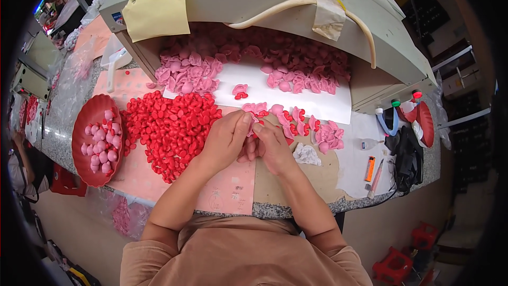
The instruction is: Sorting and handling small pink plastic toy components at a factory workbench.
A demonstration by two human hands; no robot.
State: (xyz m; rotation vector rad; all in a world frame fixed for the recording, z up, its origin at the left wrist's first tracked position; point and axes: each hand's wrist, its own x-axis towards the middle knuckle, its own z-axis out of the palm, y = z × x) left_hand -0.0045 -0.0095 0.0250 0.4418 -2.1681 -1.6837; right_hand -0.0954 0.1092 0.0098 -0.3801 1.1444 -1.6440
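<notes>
My left hand (225,140) and my right hand (272,148) meet over the near middle of the bench. The left one pinches a small pink molded piece (252,125), mostly covered by the fingers. My right hand is closed against it, with a bit of red showing between the fingertips; its exact hold is hidden. Left of them spreads a large heap of small glossy red pieces (172,132). Just beyond the hands, pink pieces with red parts on them (293,122) lie in a row. A further pink-and-red piece (240,91) rests on the white sheet.
A red scalloped bowl (79,143) holds round pink pieces. Pink pieces (190,71) are piled under a grey metal hood (254,0). Right lie crumpled tissue (308,154), a clear bottle (368,144), an orange tube (369,169), a brush (377,177) and a black bundle (408,161).
</notes>
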